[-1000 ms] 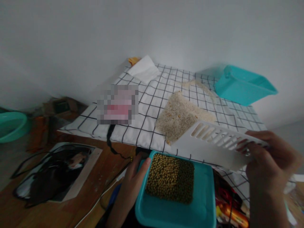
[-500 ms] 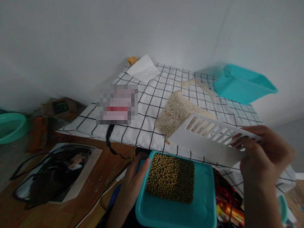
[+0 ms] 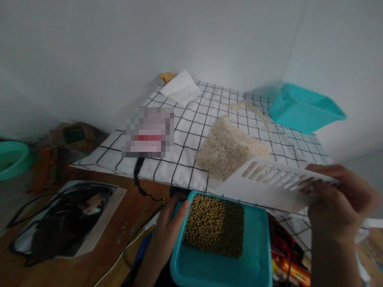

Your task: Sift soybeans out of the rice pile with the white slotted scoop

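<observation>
Okay so, using the loose heap of pale grain [image 3: 227,147] on the checked cloth [image 3: 185,139] as the clock's middle, the teal tray [image 3: 221,271] was down at 6 o'clock. Yellowish beans [image 3: 205,223] and darker beans [image 3: 234,231] lay side by side in it, yellow on the 9 o'clock side, dark on the 3, with bare teal along the tray's near side. The left hand [image 3: 172,219], at 7, was clamped on the tray's left rim. Over at 4, the right hand [image 3: 341,195] had a firm grip on the end of a white slotted panel [image 3: 257,187], which stretched in toward the heap; couldn't tell if it was touching the grain. At 2 sat a deeper teal bin [image 3: 305,111], tbh couldn't see its bottom. A round green basin [image 3: 14,159] was way out at 9, and a white sheet [image 3: 181,87] lay at 11.
</observation>
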